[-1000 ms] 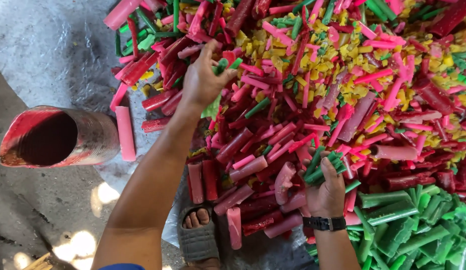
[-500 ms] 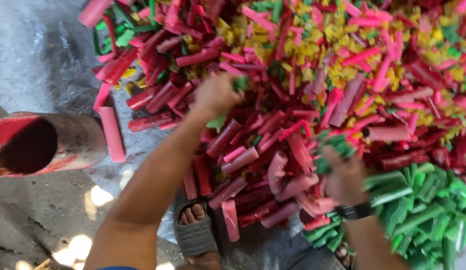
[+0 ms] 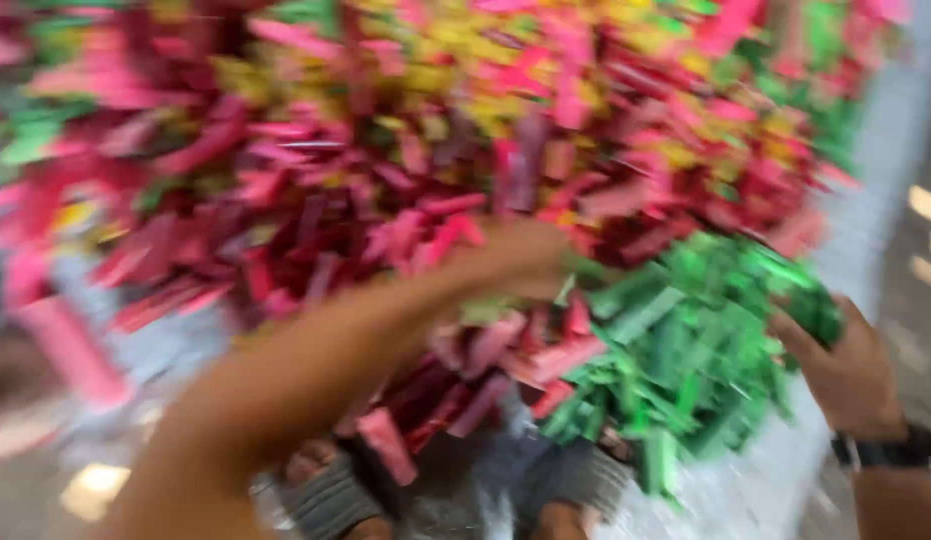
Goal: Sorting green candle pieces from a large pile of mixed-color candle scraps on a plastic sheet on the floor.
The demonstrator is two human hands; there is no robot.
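Mostly, the view is smeared by motion blur, so edges and fine detail are lost across the whole heap. The left hand [image 3: 516, 255] is stretched out over the mixed pile of pink, red and yellow sticks [image 3: 406, 150], and its fingers are so blurred that it cannot be told whether they are spread, closed or pinched on anything; a few greenish pieces are seen just beside it, but contact cannot be judged. The right hand [image 3: 848, 370] is cut off at the lower right edge, with a dark wristwatch [image 3: 891, 452] strapped on its wrist. Its fingers are curled around a bunch of green sticks [image 3: 811, 310] at the right edge of the green pile [image 3: 686, 350], which lies near the person, between the two arms and against the pink heap. The pieces are read as short, straight, flat-sided bars with a matte, waxy or plastic look, though the material cannot be settled. One larger pink bar [image 3: 61, 345] lies apart at the left on a pale, shiny sheet [image 3: 746, 490], which is wrinkled like plastic film. Two feet in grey ribbed sandals [image 3: 336, 500] are partly seen at the bottom edge, half hidden by the left forearm and by loose sticks.
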